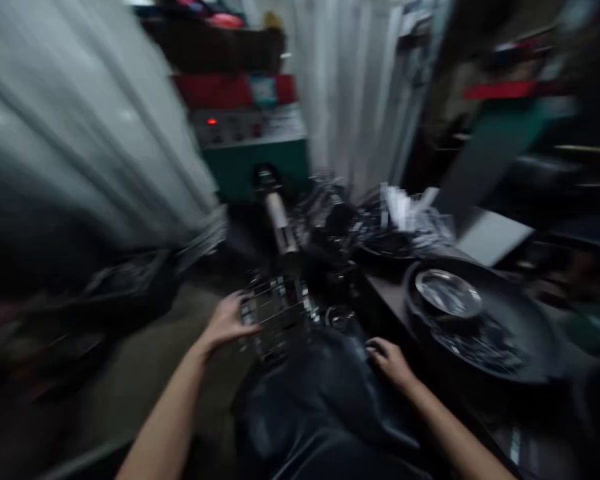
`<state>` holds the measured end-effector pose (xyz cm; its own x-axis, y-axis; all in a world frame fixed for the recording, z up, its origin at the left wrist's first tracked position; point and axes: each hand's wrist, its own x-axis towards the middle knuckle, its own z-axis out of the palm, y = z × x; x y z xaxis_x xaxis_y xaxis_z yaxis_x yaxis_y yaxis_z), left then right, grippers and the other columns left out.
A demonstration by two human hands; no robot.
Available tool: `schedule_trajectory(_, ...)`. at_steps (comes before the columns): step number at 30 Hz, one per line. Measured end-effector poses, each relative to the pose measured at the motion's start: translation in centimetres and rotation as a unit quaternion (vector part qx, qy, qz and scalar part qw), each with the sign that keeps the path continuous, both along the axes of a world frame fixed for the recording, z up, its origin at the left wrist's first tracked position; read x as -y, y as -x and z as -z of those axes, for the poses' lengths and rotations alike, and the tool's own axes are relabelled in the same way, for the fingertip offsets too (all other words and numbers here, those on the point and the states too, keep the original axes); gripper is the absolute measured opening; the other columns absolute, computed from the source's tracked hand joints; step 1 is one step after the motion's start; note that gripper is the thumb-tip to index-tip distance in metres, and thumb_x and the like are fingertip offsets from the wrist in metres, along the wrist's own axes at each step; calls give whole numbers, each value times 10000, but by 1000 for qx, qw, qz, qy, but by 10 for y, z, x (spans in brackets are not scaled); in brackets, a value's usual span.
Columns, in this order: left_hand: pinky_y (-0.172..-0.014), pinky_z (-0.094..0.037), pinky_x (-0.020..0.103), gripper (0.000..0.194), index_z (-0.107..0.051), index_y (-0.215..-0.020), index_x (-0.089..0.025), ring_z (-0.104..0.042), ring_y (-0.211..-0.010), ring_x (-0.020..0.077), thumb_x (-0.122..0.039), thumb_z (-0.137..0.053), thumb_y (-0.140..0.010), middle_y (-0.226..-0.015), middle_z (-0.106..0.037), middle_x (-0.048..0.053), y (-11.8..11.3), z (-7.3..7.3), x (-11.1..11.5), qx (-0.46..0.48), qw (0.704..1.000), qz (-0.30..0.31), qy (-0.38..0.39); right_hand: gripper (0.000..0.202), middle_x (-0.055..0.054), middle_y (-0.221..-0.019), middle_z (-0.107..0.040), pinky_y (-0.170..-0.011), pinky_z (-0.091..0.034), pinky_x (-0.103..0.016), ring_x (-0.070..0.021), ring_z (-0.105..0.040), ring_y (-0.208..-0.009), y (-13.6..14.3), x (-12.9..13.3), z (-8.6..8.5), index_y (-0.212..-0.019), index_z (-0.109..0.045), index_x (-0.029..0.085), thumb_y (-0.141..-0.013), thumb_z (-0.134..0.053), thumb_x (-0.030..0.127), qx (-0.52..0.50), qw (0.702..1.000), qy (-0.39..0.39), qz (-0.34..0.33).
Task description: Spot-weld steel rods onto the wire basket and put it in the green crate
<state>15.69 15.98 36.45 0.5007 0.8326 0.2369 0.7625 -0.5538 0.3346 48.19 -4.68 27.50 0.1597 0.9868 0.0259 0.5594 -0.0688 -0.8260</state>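
The whole view is smeared by motion. My left hand (230, 321) is at the left side of a metal fixture (280, 310), thumb and fingers apart around its edge. To the right, my right hand (391, 360) has its fingers curled beside the dark covering (325, 387) over my lap; what it holds, if anything, is too blurred to tell. A round metal piece (340, 316) lies between the hands, behind the dark covering.
A wide black basin (530, 327) on the right holds a round metal dish (449, 293) and small dark parts. Behind it are pale strips (403, 210). A green machine box (255, 167) with a red light stands ahead, near corrugated sheets (350, 87).
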Motion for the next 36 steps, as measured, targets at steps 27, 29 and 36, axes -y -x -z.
schedule_trajectory(27,-996,-188,536,768,-512,-1110,-112,-372,-1173,358,-488,-675,-461,-1252,-468,204,-43,-30,74,-30,996,-8,-79,316,-63,-965,-633,-677,-397,-237,-183,-595,-856,126,-100,-113,-1002,-608,200,-782,-414,82,432,882,19,-187)
schedule_trajectory(29,-995,-189,536,761,-512,-1111,-120,-374,-1170,359,-494,-673,-468,-1251,-471,197,-45,-30,73,-26,997,-8,-75,312,-63,-951,-637,-668,-395,-238,-183,-597,-848,126,-100,-114,-1007,-606,198,-785,-417,88,431,883,16,-183)
schedule_trajectory(36,-993,-183,543,802,-506,-1122,-121,-367,-1176,365,-517,-696,-451,-1260,-463,201,-44,-27,72,-42,997,-13,-66,238,-69,-891,-668,-647,-387,-228,-196,-606,-851,117,-108,-122,-881,-648,180,-762,-453,115,368,891,72,-256)
